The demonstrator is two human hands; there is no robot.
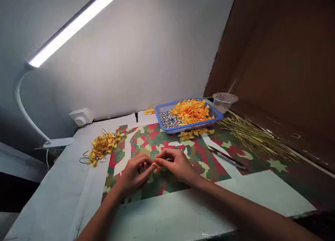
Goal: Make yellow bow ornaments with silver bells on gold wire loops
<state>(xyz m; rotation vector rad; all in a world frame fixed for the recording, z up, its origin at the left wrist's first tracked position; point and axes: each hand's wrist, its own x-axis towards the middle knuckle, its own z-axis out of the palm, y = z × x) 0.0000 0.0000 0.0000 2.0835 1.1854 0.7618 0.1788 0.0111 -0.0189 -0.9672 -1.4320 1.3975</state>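
My left hand (134, 173) and my right hand (178, 164) meet over the camouflage-patterned cloth (157, 143), fingertips pinched together on a small yellow ribbon piece (155, 165). Both hands rest low on the cloth. A blue basket (167, 130) at the back holds a heap of orange-yellow folded ribbon pieces (192, 110) and a patch of small silver beads (169, 119). A pile of finished gold ribbon loops (103, 146) lies to the left of my hands.
Scissors or tweezers (226, 158) lie right of my hands. A bundle of thin gold sticks (251, 134) spreads at the right, a clear plastic cup (223, 101) behind it. A lamp base (59, 142) and wall socket (81, 117) stand at the left back.
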